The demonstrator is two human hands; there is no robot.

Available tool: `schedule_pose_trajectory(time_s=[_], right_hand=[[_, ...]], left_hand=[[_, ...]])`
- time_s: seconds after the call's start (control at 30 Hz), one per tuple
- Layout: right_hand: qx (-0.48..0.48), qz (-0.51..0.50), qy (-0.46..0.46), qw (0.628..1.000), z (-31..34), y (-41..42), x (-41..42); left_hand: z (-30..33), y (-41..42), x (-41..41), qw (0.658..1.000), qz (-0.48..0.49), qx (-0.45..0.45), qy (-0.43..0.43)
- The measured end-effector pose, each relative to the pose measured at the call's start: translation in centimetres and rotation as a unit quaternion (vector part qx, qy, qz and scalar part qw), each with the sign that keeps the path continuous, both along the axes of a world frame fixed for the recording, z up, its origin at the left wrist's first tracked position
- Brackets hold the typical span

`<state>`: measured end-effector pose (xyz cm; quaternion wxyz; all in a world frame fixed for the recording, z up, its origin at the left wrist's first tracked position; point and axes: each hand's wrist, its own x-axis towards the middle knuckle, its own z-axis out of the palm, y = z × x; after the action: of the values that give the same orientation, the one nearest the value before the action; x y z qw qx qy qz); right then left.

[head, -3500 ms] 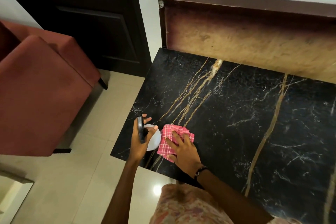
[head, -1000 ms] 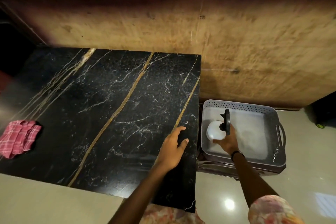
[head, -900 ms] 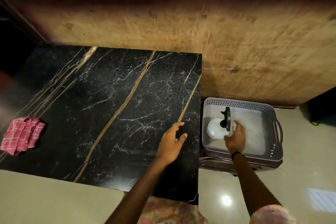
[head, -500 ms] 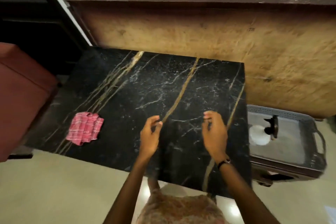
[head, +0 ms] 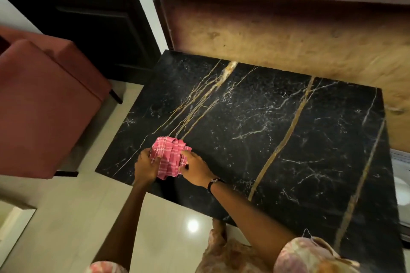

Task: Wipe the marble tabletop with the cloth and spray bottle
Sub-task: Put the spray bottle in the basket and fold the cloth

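A pink checked cloth [head: 169, 155] lies bunched near the front left corner of the black marble tabletop [head: 277, 139], which has gold and white veins. My left hand [head: 145, 167] grips the cloth's left side. From the right, my right hand [head: 196, 169] holds its other side, with a dark band on that wrist. The spray bottle shows only as a white sliver [head: 402, 190] at the far right edge, inside a grey basket [head: 400, 157] beside the table.
A red upholstered chair [head: 42, 104] stands close to the table's left edge. A dark door [head: 84, 17] is behind it. A brown wooden panel [head: 288, 35] rises along the table's back edge. The floor is pale glossy tile [head: 66, 228].
My right hand set the spray bottle in the grey basket and let go. The view swung left, and both empty hands crossed the table and closed on the pink cloth.
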<state>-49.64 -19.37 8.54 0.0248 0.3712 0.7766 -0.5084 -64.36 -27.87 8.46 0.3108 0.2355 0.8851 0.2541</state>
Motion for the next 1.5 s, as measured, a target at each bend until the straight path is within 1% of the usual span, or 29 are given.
schedule_pose_trajectory(time_s=[0.03,0.1,0.17,0.23,0.37,0.47,0.57,0.63,0.67,0.73,0.8,0.87,1.0,1.2,1.27,1.4,1.5], right_hand=[[-0.001,0.005,-0.007,1.000,-0.3,-0.2,-0.3],[0.000,0.005,-0.012,1.000,-0.7,-0.4,-0.7],[-0.005,-0.001,-0.012,1.000,-1.0,-0.3,-0.6],[-0.010,-0.004,-0.012,1.000,-1.2,-0.2,-0.5],[-0.039,-0.028,0.010,0.999,-1.5,0.0,-0.2],[-0.106,-0.084,0.047,0.990,-1.5,0.4,0.3],[-0.166,-0.183,0.108,0.963,-0.9,1.5,1.3],[-0.243,-0.255,0.154,0.923,-0.1,2.7,2.6],[-0.289,-0.275,0.172,0.900,0.3,3.3,3.5],[-0.356,-0.285,0.198,0.868,1.2,4.8,5.9],[-0.378,-0.281,0.220,0.854,1.8,6.3,8.9],[-0.370,-0.286,0.242,0.850,2.2,7.6,12.0],[-0.338,-0.330,0.273,0.838,2.6,9.8,18.9],[-0.290,-0.390,0.313,0.816,3.4,12.5,32.7],[-0.264,-0.413,0.316,0.812,4.0,13.3,37.7],[-0.212,-0.466,0.312,0.801,5.2,15.1,49.4],[-0.170,-0.512,0.282,0.793,5.4,16.0,58.2]], left_hand=[[-0.4,0.1,-0.4,1.000,-0.008,-0.003,-0.014],[-1.0,0.4,-0.9,1.000,-0.003,-0.019,-0.013],[-1.3,0.9,-1.3,0.999,0.022,-0.025,-0.020],[-1.5,1.3,-1.6,0.997,0.043,-0.024,-0.054],[-0.6,1.8,-1.5,0.988,0.077,0.019,-0.129],[0.6,2.5,-0.7,0.982,0.044,0.062,-0.172],[2.6,4.2,0.8,0.964,0.017,0.103,-0.245],[3.8,5.7,2.4,0.951,0.013,0.132,-0.281],[4.3,6.4,3.3,0.944,0.015,0.145,-0.297],[5.2,8.0,5.6,0.930,0.013,0.168,-0.328],[6.0,9.5,8.3,0.920,0.002,0.184,-0.345],[6.7,10.9,11.1,0.916,-0.009,0.198,-0.349],[7.7,13.5,17.8,0.905,-0.036,0.214,-0.367],[8.8,17.3,31.7,0.887,-0.084,0.212,-0.402],[9.1,18.4,36.6,0.881,-0.097,0.216,-0.410],[8.7,20.6,47.6,0.860,-0.114,0.201,-0.454],[8.1,21.6,55.0,0.851,-0.143,0.176,-0.473]])
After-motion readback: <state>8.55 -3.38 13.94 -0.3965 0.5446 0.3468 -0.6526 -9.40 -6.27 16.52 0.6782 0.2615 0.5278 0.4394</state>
